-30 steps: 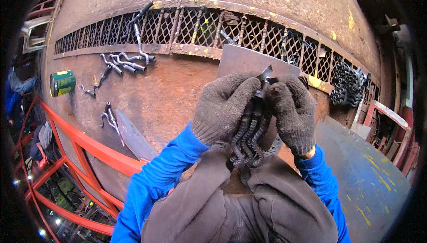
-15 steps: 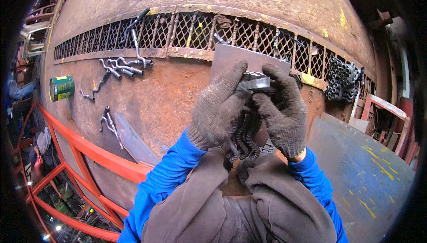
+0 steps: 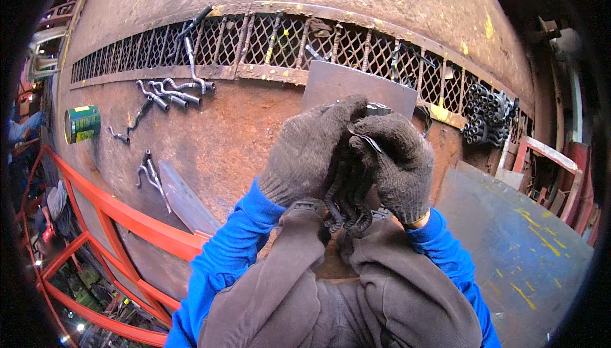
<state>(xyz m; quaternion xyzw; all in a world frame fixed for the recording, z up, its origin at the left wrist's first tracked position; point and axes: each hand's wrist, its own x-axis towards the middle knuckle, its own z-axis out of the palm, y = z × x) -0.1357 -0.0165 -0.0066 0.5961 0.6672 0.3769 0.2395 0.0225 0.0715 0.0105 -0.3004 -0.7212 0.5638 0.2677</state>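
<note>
Both my hands wear dark knitted gloves and meet over a bundle of bent, dark metal tubes (image 3: 347, 198) between my knees. My left hand (image 3: 309, 150) is closed around the bundle's left side, thumb near the top. From the other side my right hand (image 3: 401, 163) curls its fingers in, pinching a thin shiny silver strip (image 3: 367, 141) at the front of the bundle. Bright tube ends or metal (image 3: 377, 109) show just beyond the fingertips. The gloves hide much of the strip and the bundle's upper part. Behind the hands stands a flat metal plate (image 3: 356, 84).
Loose bent tubes (image 3: 168, 96) lie on the rusty surface at left, near a green can (image 3: 83, 124). A stack of tubes (image 3: 487, 115) sits at right by the mesh grating (image 3: 280, 42). Red railing (image 3: 140, 222) runs lower left; a large steel sheet (image 3: 509, 246) lies lower right.
The silver strip stretched broad across the bundle before; now only a thin, folded part shows under my right fingers. My hands have drawn closer together and the right fingers have curled in.
</note>
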